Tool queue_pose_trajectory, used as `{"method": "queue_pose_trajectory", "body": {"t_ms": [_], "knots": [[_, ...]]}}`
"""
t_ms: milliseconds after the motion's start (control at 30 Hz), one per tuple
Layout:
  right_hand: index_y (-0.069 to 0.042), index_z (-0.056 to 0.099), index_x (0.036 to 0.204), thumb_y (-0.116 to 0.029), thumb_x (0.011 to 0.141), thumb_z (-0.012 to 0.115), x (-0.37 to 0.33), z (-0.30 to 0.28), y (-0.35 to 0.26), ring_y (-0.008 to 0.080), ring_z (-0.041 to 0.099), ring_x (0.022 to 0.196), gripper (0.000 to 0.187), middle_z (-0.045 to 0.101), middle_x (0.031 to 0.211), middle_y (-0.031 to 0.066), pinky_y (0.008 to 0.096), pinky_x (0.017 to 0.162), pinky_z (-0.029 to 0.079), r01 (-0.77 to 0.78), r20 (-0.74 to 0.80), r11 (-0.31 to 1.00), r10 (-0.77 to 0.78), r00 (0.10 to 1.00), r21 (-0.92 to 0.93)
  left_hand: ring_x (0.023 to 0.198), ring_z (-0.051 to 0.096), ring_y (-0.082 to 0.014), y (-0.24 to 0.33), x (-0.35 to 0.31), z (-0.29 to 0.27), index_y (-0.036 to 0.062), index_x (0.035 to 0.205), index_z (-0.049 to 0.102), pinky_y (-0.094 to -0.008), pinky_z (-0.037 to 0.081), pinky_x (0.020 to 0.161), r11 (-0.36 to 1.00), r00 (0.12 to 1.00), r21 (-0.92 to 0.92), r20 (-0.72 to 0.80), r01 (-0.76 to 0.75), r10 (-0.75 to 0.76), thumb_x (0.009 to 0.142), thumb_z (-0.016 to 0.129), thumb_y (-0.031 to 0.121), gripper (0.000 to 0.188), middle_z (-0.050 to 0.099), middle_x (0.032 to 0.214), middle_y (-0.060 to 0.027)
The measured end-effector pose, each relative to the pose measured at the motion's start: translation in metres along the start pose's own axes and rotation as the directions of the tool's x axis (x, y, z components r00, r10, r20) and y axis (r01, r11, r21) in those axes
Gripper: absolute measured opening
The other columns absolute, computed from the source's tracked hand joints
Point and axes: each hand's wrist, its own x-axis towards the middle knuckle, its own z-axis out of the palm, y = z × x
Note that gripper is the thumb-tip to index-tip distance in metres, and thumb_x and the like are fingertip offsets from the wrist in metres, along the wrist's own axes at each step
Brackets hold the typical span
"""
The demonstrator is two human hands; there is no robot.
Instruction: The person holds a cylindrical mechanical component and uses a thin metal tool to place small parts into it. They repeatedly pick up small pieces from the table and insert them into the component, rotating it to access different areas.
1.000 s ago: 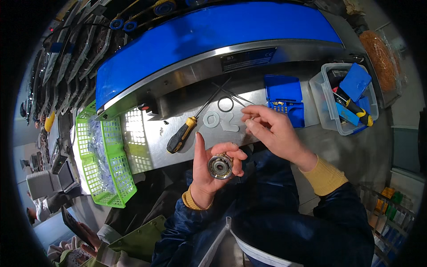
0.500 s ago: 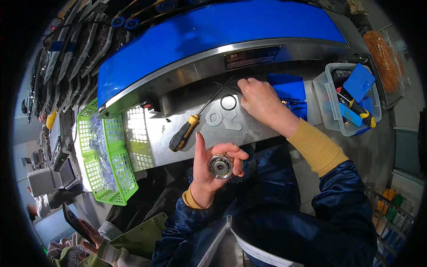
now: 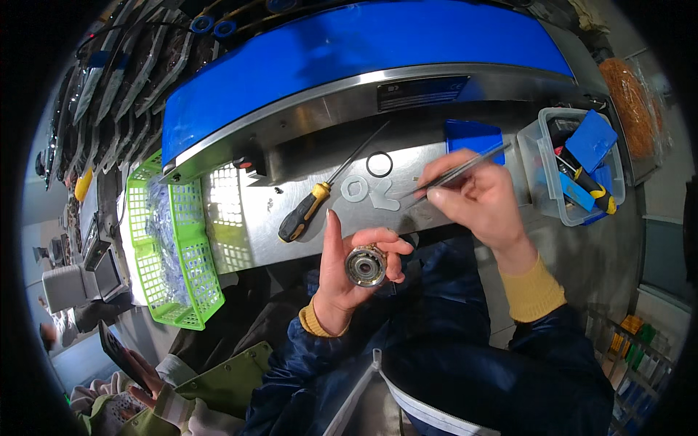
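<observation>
A blue machine housing (image 3: 349, 62) is stretching across the far side, and a steel worktop (image 3: 294, 174) is running along in front of it. A green basket (image 3: 189, 240) is standing at the worktop's left end, and a translucent tub (image 3: 542, 182) is sitting at the right end. The right hand (image 3: 481, 202) is hovering over the worktop, while the left hand (image 3: 339, 275) is presenting its palm in front of the near edge. A blue case (image 3: 472, 136) is lying behind the right hand. A black-and-yellow screwdriver (image 3: 305, 211) is lying to the left, its shaft pointing away. Dark tweezers (image 3: 452, 174) are being pinched between the right thumb and fingers, tips pointing left; whether they are gripping anything, I cannot tell. A ball bearing (image 3: 366, 267) is resting in the left hand, the fingers curling round it and the thumb standing clear. A hook-shaped metal plate (image 3: 382, 200) is lying near the tweezers' tips, a pale flat washer (image 3: 345, 189) just beside it, and a thin black ring (image 3: 379, 176) just beyond both
</observation>
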Motion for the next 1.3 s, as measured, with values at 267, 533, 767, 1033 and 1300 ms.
{"method": "queue_pose_trajectory", "body": {"t_ms": [267,533,767,1033,1300], "knots": [[0.0,0.071,0.096,0.002,0.084,0.073,-0.039,0.037,0.017,0.0037,0.056,0.069,0.012,0.069,0.087,0.0024,0.0201,0.056,0.044,0.122,-0.062,0.992,-0.122,0.991,0.006,0.073,0.067,-0.0318,-0.002,-0.001,0.006,-0.0065,0.114,0.066,-0.0443,0.058,0.072,0.999,1.0,0.043,-0.03,0.007,-0.005,0.095,0.014,0.077,0.1,0.069,0.1,-0.0286],[-0.005,0.071,0.09,0.005,0.077,0.073,-0.036,0.034,0.012,0.0147,0.064,0.072,0.017,0.073,0.09,0.0038,0.0257,0.059,0.046,0.348,0.071,0.858,-0.347,0.935,-0.377,0.07,0.066,-0.0308,-0.003,-0.003,0.012,-0.0107,0.114,0.063,-0.0417,0.058,0.071,0.996,0.994,0.088,-0.108,0.017,-0.008,0.094,0.013,0.077,0.103,0.066,0.079,-0.0219],[-0.005,0.071,0.088,0.006,0.072,0.074,-0.035,0.036,0.01,0.0165,0.067,0.074,0.019,0.075,0.09,0.0069,0.0279,0.063,0.042,0.427,0.131,0.786,-0.415,0.9,-0.448,0.072,0.067,-0.0308,-0.003,-0.003,0.014,-0.0101,0.115,0.063,-0.0414,0.057,0.074,0.997,0.995,0.064,-0.092,0.032,-0.026,0.094,0.013,0.077,0.102,0.067,0.082,-0.0227],[-0.005,0.071,0.089,0.005,0.072,0.075,-0.034,0.037,0.01,0.0162,0.067,0.073,0.02,0.075,0.09,0.0064,0.0277,0.062,0.041,0.438,0.15,0.78,-0.417,0.896,-0.448,0.073,0.067,-0.0303,-0.002,-0.004,0.016,-0.0098,0.116,0.062,-0.0418,0.057,0.075,0.998,0.99,0.055,-0.141,0.033,-0.025,0.094,0.014,0.077,0.102,0.068,0.084,-0.0217],[-0.006,0.072,0.09,0.004,0.071,0.076,-0.035,0.037,0.008,0.0176,0.063,0.073,0.022,0.074,0.092,0.0045,0.0288,0.062,0.047,0.451,0.171,0.762,-0.423,0.89,-0.465,0.074,0.068,-0.0295,-0.003,-0.003,0.015,-0.0108,0.115,0.062,-0.0413,0.058,0.074,0.998,0.995,0.052,-0.091,0.032,-0.027,0.094,0.015,0.078,0.103,0.069,0.089,-0.0213]]}}
